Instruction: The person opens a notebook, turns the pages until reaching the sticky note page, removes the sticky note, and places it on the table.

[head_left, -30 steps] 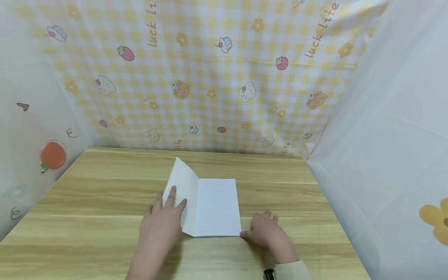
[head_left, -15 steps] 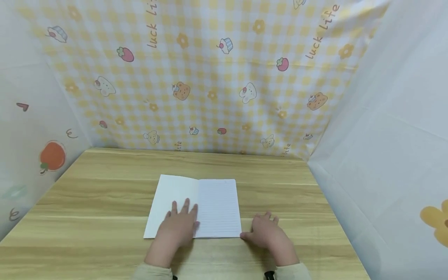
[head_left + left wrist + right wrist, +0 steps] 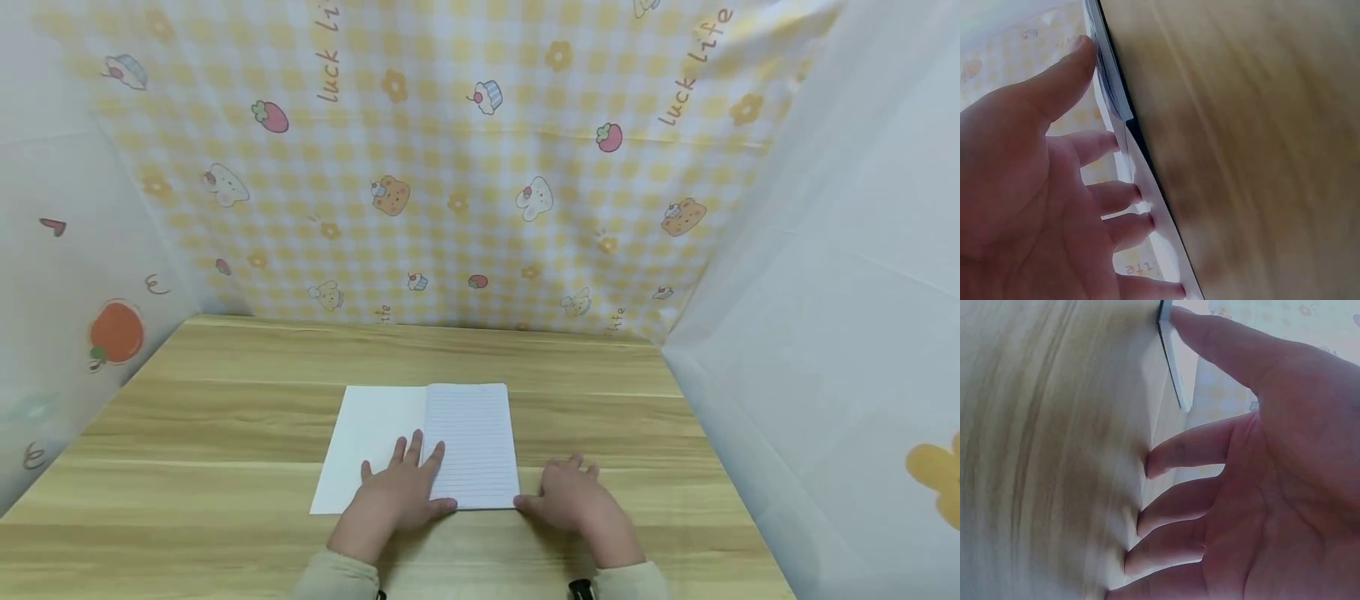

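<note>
An open notebook (image 3: 472, 425) lies flat on the table, with a lined page on the right and a blank white cover side on the left. My left hand (image 3: 401, 492) rests on it across the fold, fingers spread and straight. In the left wrist view the fingertips of the left hand (image 3: 1041, 175) press the paper along the notebook's near edge (image 3: 1116, 87). My right hand (image 3: 573, 496) is beside the notebook, its thumb touching the lower right corner. The right wrist view has the other fingers of the right hand (image 3: 1235, 462) touching the tabletop.
The wood-grain table (image 3: 225, 433) extends around the notebook on all sides. A yellow checked cloth (image 3: 450, 167) hangs behind it, and white cloth walls (image 3: 810, 333) stand at left and right. Dark straps show at both sleeves.
The raised left cover has come down flat onto the table. My left hand has moved right from the cover to the fold. The right hand has stayed at the corner.
</note>
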`<state>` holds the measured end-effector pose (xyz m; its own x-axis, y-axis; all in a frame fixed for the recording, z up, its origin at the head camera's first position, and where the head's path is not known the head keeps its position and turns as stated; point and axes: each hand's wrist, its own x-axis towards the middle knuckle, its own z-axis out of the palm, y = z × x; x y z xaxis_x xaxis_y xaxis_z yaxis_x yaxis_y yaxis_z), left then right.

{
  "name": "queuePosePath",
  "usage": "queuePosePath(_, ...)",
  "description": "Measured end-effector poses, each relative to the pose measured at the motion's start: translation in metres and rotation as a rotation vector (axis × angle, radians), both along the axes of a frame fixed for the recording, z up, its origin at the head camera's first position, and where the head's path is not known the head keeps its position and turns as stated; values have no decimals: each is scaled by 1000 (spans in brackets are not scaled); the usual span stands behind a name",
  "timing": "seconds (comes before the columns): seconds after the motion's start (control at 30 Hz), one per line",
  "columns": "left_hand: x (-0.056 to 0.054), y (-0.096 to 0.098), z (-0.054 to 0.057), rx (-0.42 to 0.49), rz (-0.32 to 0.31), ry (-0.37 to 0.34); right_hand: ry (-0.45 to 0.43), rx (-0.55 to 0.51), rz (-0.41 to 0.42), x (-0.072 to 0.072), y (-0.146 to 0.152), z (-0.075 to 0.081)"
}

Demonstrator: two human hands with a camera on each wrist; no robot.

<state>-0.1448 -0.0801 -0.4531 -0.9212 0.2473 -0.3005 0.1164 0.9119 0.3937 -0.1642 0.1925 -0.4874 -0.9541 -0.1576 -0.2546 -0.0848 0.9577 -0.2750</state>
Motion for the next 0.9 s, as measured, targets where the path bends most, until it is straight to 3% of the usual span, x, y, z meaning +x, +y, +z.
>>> queuePosePath(0.13,-1,1,0,-20,4,7,-13,-17,2,2,-4,13)
queuePosePath(0.3,-2,3,-2,-38,-1,17,-14,-5,-8,-2,-4,2)
queuePosePath(0.53,-3,6,2,-54,-14,16,-7,13,-72,12,-22,30)
queuePosePath(0.67,-4,10,1,-65,-12,25,-21,18,-109,13,-26,32)
queuePosePath(0.9,-6,8,-3,-17,-1,13,-2,17,-77,11,-23,28)
